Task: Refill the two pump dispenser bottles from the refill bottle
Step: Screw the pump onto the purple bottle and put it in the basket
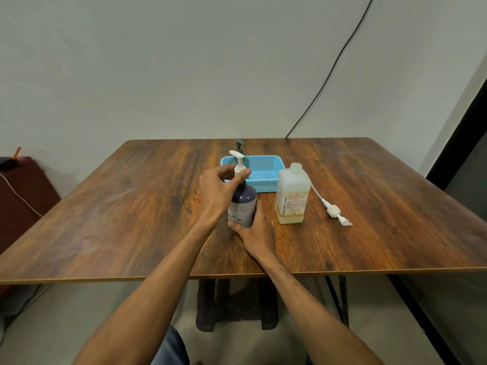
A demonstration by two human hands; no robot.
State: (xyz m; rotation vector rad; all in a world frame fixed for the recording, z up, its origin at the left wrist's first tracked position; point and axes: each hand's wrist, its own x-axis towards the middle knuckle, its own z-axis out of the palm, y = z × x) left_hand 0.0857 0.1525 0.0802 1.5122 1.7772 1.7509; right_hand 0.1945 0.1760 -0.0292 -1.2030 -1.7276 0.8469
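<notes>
1. Dark pump bottle (243,204) stands upright near the middle of the table (131,206), white pump on top
2. Left hand (220,191) fingers curled round the pump collar
3. Right hand (257,233) wrapped round the bottle's base
4. Refill bottle (291,196) just to its right, loose pump (334,210) lying further right
5. Teal dispenser (239,146) in blue basket (266,167) behind
</notes>
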